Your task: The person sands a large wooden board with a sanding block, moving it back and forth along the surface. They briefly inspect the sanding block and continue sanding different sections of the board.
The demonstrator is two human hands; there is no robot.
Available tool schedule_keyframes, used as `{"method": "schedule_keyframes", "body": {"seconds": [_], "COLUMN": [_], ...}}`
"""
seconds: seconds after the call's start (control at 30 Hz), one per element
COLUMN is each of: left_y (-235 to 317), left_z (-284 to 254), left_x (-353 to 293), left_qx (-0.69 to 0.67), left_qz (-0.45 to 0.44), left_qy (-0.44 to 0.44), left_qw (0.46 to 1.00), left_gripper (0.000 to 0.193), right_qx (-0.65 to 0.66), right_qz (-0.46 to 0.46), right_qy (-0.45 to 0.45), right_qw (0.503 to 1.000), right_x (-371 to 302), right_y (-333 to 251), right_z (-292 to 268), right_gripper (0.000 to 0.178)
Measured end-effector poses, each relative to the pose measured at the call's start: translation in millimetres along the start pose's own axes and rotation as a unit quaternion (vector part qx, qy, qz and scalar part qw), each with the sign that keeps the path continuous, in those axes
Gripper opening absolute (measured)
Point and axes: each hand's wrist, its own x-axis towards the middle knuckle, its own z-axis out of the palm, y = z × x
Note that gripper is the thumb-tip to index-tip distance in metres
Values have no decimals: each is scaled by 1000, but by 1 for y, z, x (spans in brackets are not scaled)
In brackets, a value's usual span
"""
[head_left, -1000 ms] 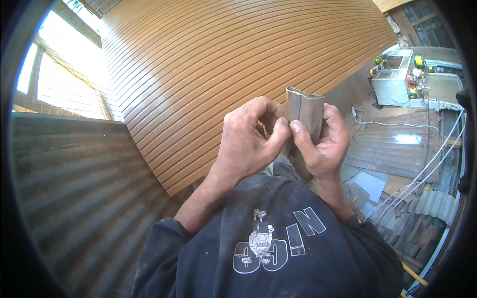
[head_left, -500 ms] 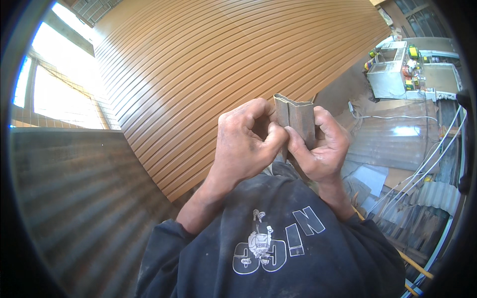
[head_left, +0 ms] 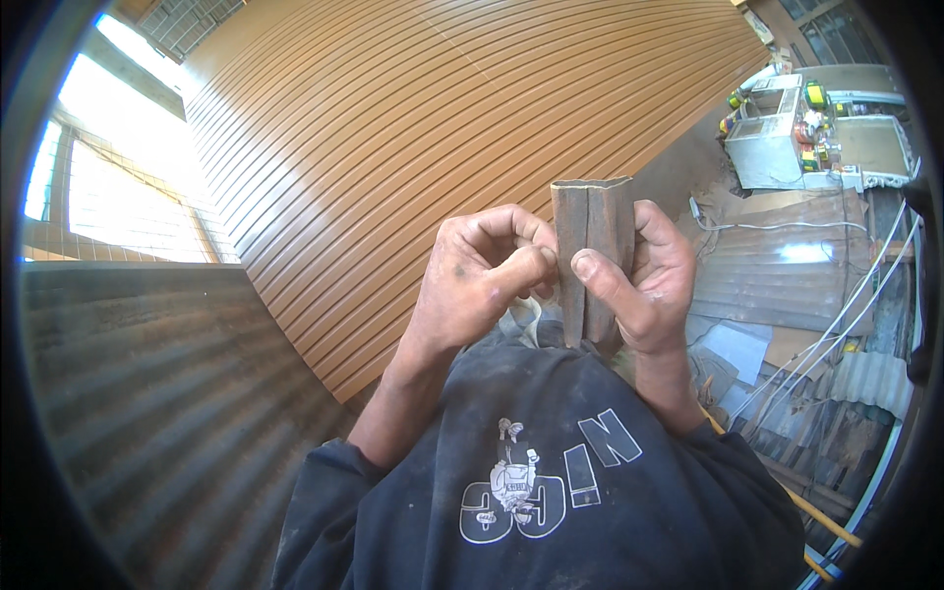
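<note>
A folded strip of worn, dark brown sandpaper (head_left: 597, 231) stands nearly upright in front of my chest, with a lengthwise crease and a pale top edge. My right hand (head_left: 654, 280) grips it from the right, thumb across its front face and fingers behind. At its left edge, the thumb and forefinger of my left hand (head_left: 477, 265) are pinched together, touching the paper. The other left fingers curl below. What my fingers do behind the sheet is hidden.
A brown ribbed panel wall (head_left: 393, 128) fills the space ahead. Dark corrugated sheeting (head_left: 167, 393) stands at the left, below bright windows. On the right are a white cabinet (head_left: 762, 157) with coloured containers, rusty sheet metal (head_left: 787, 261), white cables (head_left: 836, 339) and scattered scrap.
The sandpaper has risen slightly and shows more of its length. My left thumb has slid off its front face to the left edge, and my right thumb lies higher across it.
</note>
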Motion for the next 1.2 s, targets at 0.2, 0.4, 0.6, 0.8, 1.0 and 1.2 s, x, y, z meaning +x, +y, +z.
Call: {"method": "schedule_keyframes", "body": {"seconds": [0.2, 0.4, 0.6, 0.8, 1.0, 1.2], "left_y": [5, 11, 6, -21, -45, -40], "left_z": [-9, 6, 18, 2, 0, -8], "left_x": [0, 4, 15, 14, 15, 9], "left_qx": [45, 263, 208, 8, 8, 120], "left_qz": [18, 53, 73, 46, 36, 35], "left_qy": [0, 32, 18, -53, 26, 93], "left_qw": [999, 963, 975, 997, 999, 988], "left_gripper": [12, 16, 16, 18, 27, 26], "right_qx": [-34, -101, 7, 224, -17, -170], "right_qz": [-5, -3, 53, 127, 99, 58], "right_qy": [21, -25, -79, -64, -43, -77], "right_qw": [999, 995, 995, 964, 994, 981], "right_x": [3, 13, 18, 8, 7, 10], "right_y": [9, 5, 0, 16, 31, 30], "right_z": [4, -17, -34, -31, -27, -12], "right_gripper": [18, 20, 22, 34, 23, 22]}}
